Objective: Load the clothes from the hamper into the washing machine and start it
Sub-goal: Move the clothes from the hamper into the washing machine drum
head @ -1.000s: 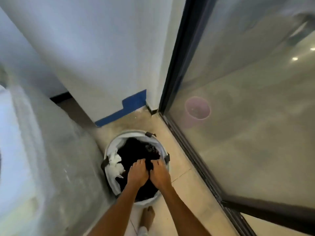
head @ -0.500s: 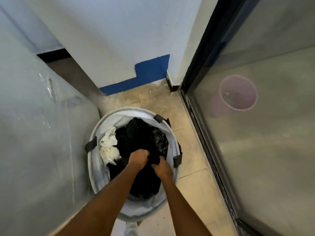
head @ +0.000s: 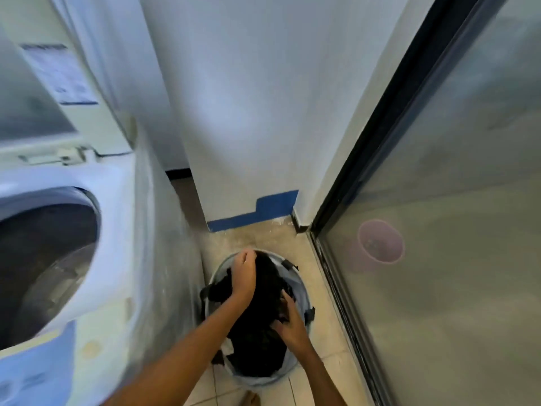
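**Right, both hands are in the hamper**

Now you've got the left hand [head: 244, 276] curled round the top of the dark clothes [head: 263, 312], fingers bunched into the fabric near the far rim. Your right hand [head: 288, 323] is pinching the same dark bundle lower down on the near side. The clothes sit in the round hamper [head: 301, 291] on the floor, just beside the washing machine [head: 111, 230], whose drum opening [head: 44, 259] stands open to your left. That load looks soft and floppy, probably light, so expect it to sag and trail. Gather deep handfuls from the middle, not an edge, or loose pieces may drop on the tiles.
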`<action>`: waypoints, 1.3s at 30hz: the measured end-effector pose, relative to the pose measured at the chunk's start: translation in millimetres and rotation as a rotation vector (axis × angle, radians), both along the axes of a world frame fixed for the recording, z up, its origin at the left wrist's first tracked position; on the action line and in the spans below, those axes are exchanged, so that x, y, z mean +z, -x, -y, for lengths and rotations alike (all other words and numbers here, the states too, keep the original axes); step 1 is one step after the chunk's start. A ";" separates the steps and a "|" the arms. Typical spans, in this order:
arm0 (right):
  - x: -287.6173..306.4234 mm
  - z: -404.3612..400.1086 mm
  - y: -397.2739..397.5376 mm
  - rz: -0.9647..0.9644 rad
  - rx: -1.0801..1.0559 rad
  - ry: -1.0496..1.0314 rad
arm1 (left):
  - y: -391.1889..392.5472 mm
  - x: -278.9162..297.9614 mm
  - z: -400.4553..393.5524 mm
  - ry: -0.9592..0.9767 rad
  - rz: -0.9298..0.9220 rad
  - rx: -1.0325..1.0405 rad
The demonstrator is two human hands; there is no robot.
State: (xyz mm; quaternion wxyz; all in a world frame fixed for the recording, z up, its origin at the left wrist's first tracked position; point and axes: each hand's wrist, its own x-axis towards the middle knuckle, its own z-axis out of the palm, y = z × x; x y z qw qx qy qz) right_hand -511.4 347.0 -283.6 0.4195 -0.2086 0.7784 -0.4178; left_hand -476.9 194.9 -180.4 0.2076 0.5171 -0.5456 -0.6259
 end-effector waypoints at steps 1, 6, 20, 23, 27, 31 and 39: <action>15.3 1.3 -6.8 -0.059 0.034 0.002 | -1.9 31.0 1.5 -0.005 -0.050 -0.043; 108.1 26.3 -28.7 -0.206 0.008 0.025 | -27.9 174.9 -5.8 -0.202 -0.276 -0.118; 423.3 46.6 -48.9 -0.362 0.249 -0.077 | -157.4 356.0 77.2 0.410 -0.230 -0.110; 448.8 49.7 -44.8 -0.293 0.173 0.042 | -165.7 342.6 96.7 0.340 -0.178 -0.084; 464.7 65.2 -46.5 -0.202 -0.053 0.298 | -161.8 336.7 90.2 0.394 -0.080 0.017; 475.9 88.7 -50.0 -0.003 -0.338 0.480 | -158.4 327.4 65.2 0.641 -0.219 0.133; 492.3 126.7 -31.1 0.334 -0.572 0.636 | -158.0 293.4 14.7 0.172 -0.295 -0.397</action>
